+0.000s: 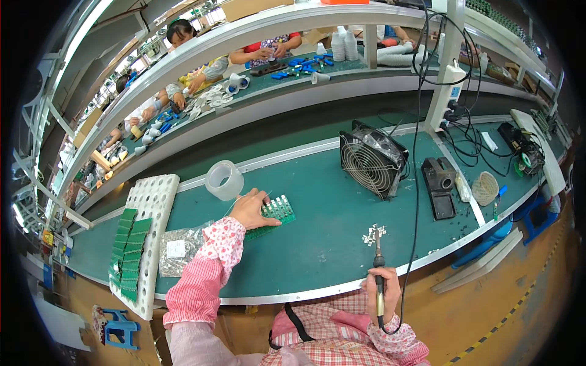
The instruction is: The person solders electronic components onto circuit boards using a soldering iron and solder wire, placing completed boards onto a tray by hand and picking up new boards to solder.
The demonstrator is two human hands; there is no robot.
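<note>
My left hand point(249, 210) is over the green circuit board panel point(279, 210), thumb and fingers closed at its left side. Rows of small white parts sit on that panel, and part of another green board point(259, 232) shows under the hand. In my right hand point(390, 289), near the bench's front edge, is a soldering iron point(379, 282), held by its handle and pointing away from me. Its tip reaches a small heap of white and metallic parts point(371, 235) on the green mat.
A white perforated board point(152, 201) bearing green circuit boards point(131, 250) lies left, beside a bag of small parts point(180, 250). A clear tape roll point(224, 180), a fan point(373, 160) and a soldering iron stand point(438, 189) stand around. A black cable point(416, 183) hangs down. Co-workers sit across.
</note>
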